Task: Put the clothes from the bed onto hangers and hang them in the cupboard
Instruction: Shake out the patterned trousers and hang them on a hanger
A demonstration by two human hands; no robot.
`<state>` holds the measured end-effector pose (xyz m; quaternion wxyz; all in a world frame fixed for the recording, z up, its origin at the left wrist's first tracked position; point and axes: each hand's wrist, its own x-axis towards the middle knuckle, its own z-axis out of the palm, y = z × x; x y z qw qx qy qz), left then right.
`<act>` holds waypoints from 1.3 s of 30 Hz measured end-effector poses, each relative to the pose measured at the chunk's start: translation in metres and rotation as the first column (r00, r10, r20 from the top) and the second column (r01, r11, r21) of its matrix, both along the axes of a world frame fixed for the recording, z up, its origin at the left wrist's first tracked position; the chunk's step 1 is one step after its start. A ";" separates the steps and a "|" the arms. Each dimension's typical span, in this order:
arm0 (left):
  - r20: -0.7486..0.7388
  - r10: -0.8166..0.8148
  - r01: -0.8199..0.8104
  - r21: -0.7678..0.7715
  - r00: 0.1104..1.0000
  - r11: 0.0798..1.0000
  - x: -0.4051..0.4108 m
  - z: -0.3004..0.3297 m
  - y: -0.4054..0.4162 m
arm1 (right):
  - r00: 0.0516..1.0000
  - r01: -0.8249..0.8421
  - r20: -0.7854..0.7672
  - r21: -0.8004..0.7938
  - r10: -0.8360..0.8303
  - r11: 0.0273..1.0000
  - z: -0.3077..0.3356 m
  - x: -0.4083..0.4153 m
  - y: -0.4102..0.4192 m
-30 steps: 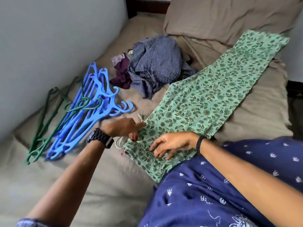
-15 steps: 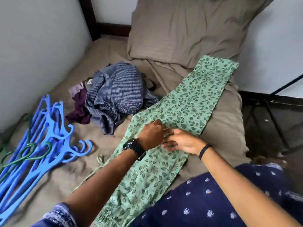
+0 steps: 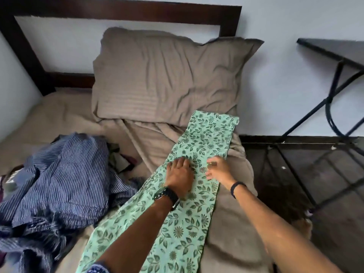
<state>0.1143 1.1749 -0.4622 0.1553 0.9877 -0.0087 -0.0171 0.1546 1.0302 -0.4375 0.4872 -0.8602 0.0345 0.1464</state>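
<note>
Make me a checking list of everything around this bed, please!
Surface: beige-sheeted bed, rumpled.
Job's things: long green leaf-print cloth garment spread flat; crumpled blue striped shirt beside it. No hangers in view.
Clutter: beige striped pillow at the head.
Hands: left hand flat on the garment; right hand touching it, fingers relaxed.
Cables: nothing seen.
Surroundings: dark wooden headboard frame, black metal table, dark floor.

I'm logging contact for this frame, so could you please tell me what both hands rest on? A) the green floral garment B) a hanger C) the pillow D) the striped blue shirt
A: the left hand and the right hand both lie with spread fingers on the green floral garment, which is laid out lengthwise on the bed.
</note>
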 end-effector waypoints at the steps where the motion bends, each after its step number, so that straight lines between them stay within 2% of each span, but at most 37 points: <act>1: 0.015 0.019 -0.019 -0.013 1.000 1.000 0.012 -0.002 0.000 | 0.990 0.002 0.141 -0.164 0.021 0.986 -0.004 0.016 -0.001; 2: 0.022 0.034 -0.033 -0.016 0.999 0.999 0.020 -0.005 0.000 | 0.964 0.019 0.258 -0.314 0.066 0.949 -0.006 0.028 -0.002; 4: 0.026 0.040 -0.041 0.011 0.999 0.999 0.028 -0.013 -0.003 | 0.928 0.081 0.353 -0.503 0.118 0.861 -0.010 0.047 -0.006; 6: 0.048 0.034 -0.036 0.046 0.998 0.998 0.028 -0.022 -0.005 | 0.918 0.194 0.395 -0.532 0.039 0.824 -0.011 0.065 -0.009; 8: 0.080 0.040 -0.044 0.045 0.996 0.998 0.028 -0.027 -0.004 | 0.907 0.296 0.408 -0.448 -0.102 0.843 -0.007 0.080 -0.006; 10: 0.113 0.044 -0.048 0.029 0.993 0.998 0.028 -0.030 -0.002 | 0.881 0.387 0.373 -0.218 -0.290 0.896 -0.001 0.092 -0.003; 12: 0.141 0.051 -0.054 0.014 0.989 0.998 0.031 -0.033 -0.002 | 0.843 0.489 0.212 0.078 -0.494 0.869 0.006 0.105 -0.004; 13: 0.153 0.058 -0.061 0.010 0.987 0.998 0.031 -0.033 -0.002 | 0.833 0.519 0.122 0.170 -0.540 0.838 0.008 0.111 -0.008; 14: 0.162 0.063 -0.064 0.002 0.985 0.998 0.030 -0.034 -0.002 | 0.839 0.522 0.024 0.243 -0.543 0.818 0.015 0.115 -0.012; 16: 0.171 0.067 -0.065 -0.014 0.983 0.998 0.030 -0.036 -0.002 | 0.878 0.479 -0.229 0.391 -0.421 0.786 0.025 0.124 -0.019; 17: 0.170 0.066 -0.065 -0.015 0.983 0.998 0.030 -0.036 -0.002 | 0.876 0.467 -0.343 0.429 -0.339 0.773 0.032 0.125 -0.020; 19: 0.170 0.069 -0.066 -0.020 0.983 0.998 0.030 -0.035 -0.002 | 0.857 0.436 -0.464 0.423 -0.224 0.794 0.042 0.125 -0.017; 22: 0.155 0.072 -0.068 -0.032 0.985 0.997 0.028 -0.032 -0.002 | 0.868 0.377 -0.452 0.327 -0.207 0.867 0.038 0.136 -0.011; 23: 0.151 0.074 -0.070 -0.032 0.986 0.997 0.028 -0.031 -0.002 | 0.877 0.379 -0.432 0.347 -0.213 0.858 0.027 0.148 -0.013; 24: 0.147 0.074 -0.070 -0.029 0.986 0.997 0.027 -0.031 -0.001 | 0.887 0.384 -0.406 0.379 -0.221 0.842 0.018 0.157 -0.014; 26: 0.140 0.073 -0.071 -0.022 0.988 0.997 0.028 -0.030 -0.001 | 0.874 0.464 -0.383 0.475 -0.299 0.748 -0.009 0.180 -0.024; 30: 0.114 0.076 -0.075 -0.018 0.991 0.997 0.029 -0.031 -0.001 | 0.856 0.510 -0.432 0.613 -0.285 0.604 -0.001 0.174 -0.024; 32: 0.097 0.077 -0.077 -0.001 0.992 0.997 0.028 -0.031 -0.002 | 0.854 0.513 -0.432 0.603 -0.291 0.611 0.036 0.147 -0.010; 37: 0.026 0.038 -0.039 0.032 0.999 0.999 0.029 -0.027 -0.002 | 0.853 0.520 -0.423 0.630 -0.307 0.576 0.069 0.135 -0.009; 39: -0.032 0.001 0.000 0.039 0.999 0.999 0.030 -0.022 0.000 | 0.890 0.456 -0.356 0.680 -0.285 0.574 0.084 0.127 -0.011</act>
